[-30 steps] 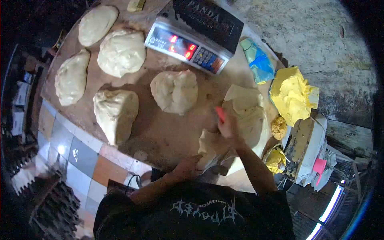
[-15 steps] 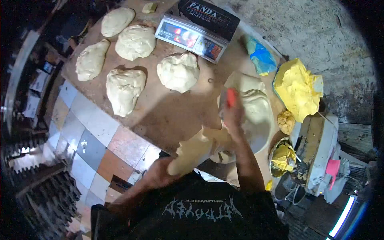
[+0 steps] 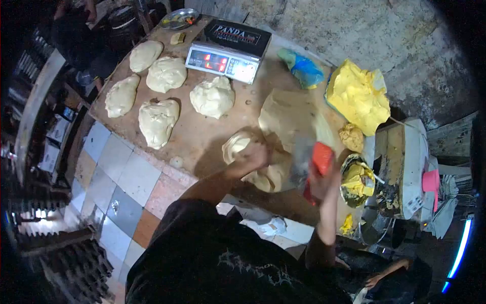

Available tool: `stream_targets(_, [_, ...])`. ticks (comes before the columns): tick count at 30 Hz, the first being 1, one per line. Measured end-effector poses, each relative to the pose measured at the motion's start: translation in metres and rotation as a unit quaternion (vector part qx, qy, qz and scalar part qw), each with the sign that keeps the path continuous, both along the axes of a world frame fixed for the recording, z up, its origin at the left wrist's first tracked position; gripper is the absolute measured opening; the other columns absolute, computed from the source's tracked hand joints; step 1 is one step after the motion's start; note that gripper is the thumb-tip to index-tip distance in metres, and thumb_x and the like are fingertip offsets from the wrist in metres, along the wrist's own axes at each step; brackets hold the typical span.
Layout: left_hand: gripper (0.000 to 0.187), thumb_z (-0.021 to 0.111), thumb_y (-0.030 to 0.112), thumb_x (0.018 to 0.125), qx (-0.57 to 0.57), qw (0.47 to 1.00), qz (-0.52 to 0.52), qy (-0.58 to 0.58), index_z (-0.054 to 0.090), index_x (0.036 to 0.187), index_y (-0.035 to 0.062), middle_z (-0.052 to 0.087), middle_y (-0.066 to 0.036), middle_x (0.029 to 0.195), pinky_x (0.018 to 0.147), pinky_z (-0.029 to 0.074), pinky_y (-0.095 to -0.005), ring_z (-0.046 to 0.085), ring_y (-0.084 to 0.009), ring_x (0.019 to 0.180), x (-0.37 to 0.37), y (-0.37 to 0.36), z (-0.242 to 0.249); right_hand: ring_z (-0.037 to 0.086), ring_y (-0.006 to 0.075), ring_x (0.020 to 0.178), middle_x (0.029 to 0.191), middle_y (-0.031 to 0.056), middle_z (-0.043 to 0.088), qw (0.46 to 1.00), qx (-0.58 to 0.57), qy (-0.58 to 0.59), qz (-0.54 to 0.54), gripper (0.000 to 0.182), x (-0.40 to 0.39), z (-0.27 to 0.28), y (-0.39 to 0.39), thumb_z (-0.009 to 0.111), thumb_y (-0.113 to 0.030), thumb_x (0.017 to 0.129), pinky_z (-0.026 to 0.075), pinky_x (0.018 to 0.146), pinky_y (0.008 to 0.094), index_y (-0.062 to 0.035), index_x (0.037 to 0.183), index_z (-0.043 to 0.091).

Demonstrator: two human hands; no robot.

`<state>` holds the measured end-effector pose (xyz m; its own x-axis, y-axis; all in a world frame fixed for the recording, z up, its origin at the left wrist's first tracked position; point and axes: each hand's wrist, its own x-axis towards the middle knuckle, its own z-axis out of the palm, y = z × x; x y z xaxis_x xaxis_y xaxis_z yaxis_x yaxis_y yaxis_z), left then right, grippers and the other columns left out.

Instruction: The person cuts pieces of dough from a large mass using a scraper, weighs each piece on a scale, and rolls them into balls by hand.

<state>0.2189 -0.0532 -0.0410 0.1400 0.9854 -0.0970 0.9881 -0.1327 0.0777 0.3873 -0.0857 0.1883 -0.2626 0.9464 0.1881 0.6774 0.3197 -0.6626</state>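
My left hand (image 3: 257,155) is closed on a pale piece of dough (image 3: 236,145) at the table's near side; its fingertips are partly hidden. In my right hand (image 3: 326,183) is a dough scraper (image 3: 322,158) with a red handle and a flat blade, blurred by motion. The blade is over the near right part of a large spread sheet of dough (image 3: 286,114). Several separate dough lumps lie to the left, among them a rounded one (image 3: 212,97) in front of the scale and a longer one (image 3: 158,123).
A digital scale (image 3: 228,48) with lit red digits stands at the back. To the right are a big yellow block of fat (image 3: 357,96), a blue plastic bag (image 3: 305,71) and a bowl of yellow fat (image 3: 356,180). Another person (image 3: 387,273) is at lower right.
My left hand has moved forward from near my body, and the dough it held raised is now down on the table. My right hand and the scraper have shifted right and nearer to me.
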Motion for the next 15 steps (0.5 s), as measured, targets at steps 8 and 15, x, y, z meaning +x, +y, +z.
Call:
stream_targets(8, [0.046, 0.067, 0.03, 0.07, -0.073, 0.782, 0.343, -0.515, 0.053, 0.101, -0.0013, 0.062, -0.016, 0.082, 0.073, 0.049, -0.0392, 0.06, -0.0288, 0.079, -0.135, -0.123, 0.064, 0.057, 0.0411, 0.076, 0.085, 0.0246, 0.057, 0.978, -0.051, -0.201, 0.034, 0.048, -0.115, -0.169, 0.045, 0.053, -0.015, 0.08, 0.044, 0.065, 0.0468, -0.0012, 0.121, 0.032])
stream_targets(15, [0.037, 0.054, 0.014, 0.07, -0.058, 0.366, 0.242, -0.897, 0.051, 0.105, -0.0006, 0.057, -0.014, 0.091, 0.076, 0.048, -0.0374, 0.058, -0.0254, 0.081, -0.251, -0.111, 0.071, 0.055, 0.0177, 0.071, 0.083, 0.0058, 0.056, 0.973, -0.152, 0.125, -0.123, 0.029, -0.077, -0.224, 0.092, 0.06, -0.01, 0.076, 0.045, 0.062, 0.032, -0.0021, 0.101, 0.048])
